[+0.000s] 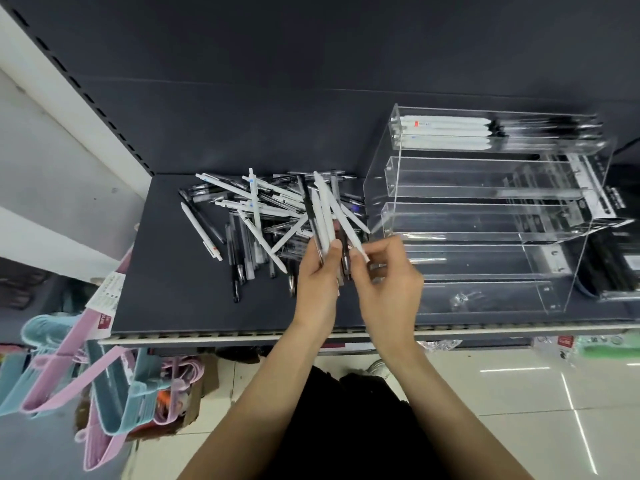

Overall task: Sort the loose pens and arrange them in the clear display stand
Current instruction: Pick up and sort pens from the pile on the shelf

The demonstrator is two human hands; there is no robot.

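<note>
Best now to square the tips — left hand [317, 278] clasps a fan of white pens [323, 216], right hand [384, 271] pinches one — before loading the clear display stand [388, 188].

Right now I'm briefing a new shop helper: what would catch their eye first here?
The jumbled pile of loose pens on the dark shelf, left of the clear display stand. In front, the left hand grips a fan of white pens, and the right hand pinches one.
</note>
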